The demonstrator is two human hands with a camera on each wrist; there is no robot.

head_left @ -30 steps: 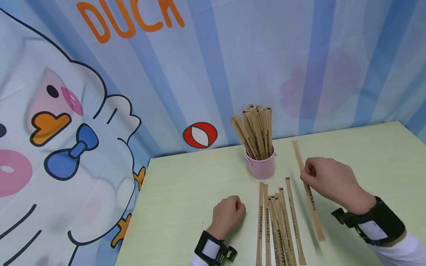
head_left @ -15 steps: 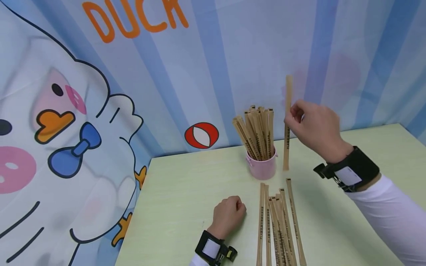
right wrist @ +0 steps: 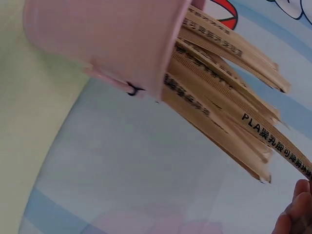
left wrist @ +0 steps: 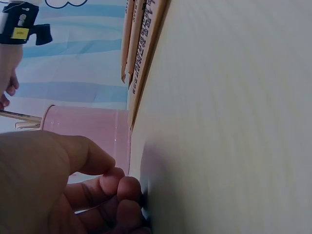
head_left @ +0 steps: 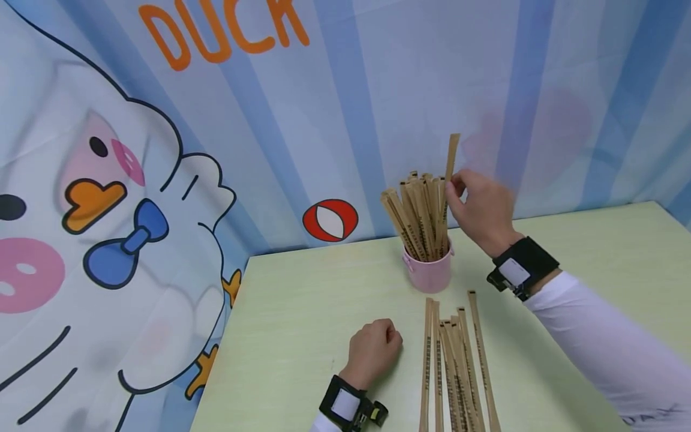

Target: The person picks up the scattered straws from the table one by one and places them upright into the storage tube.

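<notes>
My right hand [head_left: 482, 207] pinches a paper-wrapped straw [head_left: 453, 150] between thumb and fingers. Its upper end rises above the others, while its lower part runs down among the bunch of wrapped straws [head_left: 414, 216] in a small pink bucket [head_left: 429, 276]. Printed lettering shows along the held straw [right wrist: 273, 139] in the right wrist view, where only the fingertips [right wrist: 298, 204] appear at the edge. On the table, left of a row of wrapped straws [head_left: 454, 366], rests my left hand [head_left: 373, 351], fingers loosely curled and nothing in them.
The pale green table [head_left: 297, 300] ends at a blue striped backdrop [head_left: 259, 150] printed with a large duck. The bucket stands close to that back edge. Both wrists wear black straps [head_left: 526, 264] with small devices.
My right hand has lifted the wrapped straw from right of the row, carried it up and left, and brought its lower end into the bucket. My left hand has stayed put.
</notes>
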